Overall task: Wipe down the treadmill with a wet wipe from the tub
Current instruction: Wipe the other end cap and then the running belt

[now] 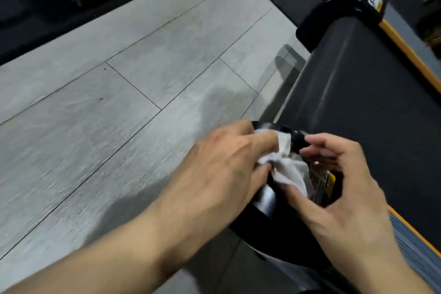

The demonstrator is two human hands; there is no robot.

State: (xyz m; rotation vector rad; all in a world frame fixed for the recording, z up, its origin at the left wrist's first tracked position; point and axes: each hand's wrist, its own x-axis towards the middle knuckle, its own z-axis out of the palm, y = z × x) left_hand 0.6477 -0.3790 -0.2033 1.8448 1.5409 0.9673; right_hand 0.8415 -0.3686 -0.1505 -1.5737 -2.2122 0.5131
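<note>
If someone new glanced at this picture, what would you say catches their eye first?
Most likely the two hands low in the middle: the left hand and right hand both hold a crumpled white wipe against a glossy black part of the treadmill. Next, the orange edge strip along the treadmill's right side, and the pale grey plank floor on the left.

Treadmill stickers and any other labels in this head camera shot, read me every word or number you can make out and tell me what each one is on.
No text can be read here.
Sticker on the far black end cap of the treadmill: white and yellow with a dark mark, too small and blurred to read.
Yellow and black label on the near end cap, between the left hand and right hand, beside the wipe: dark print lines, blurred and partly hidden.
</note>
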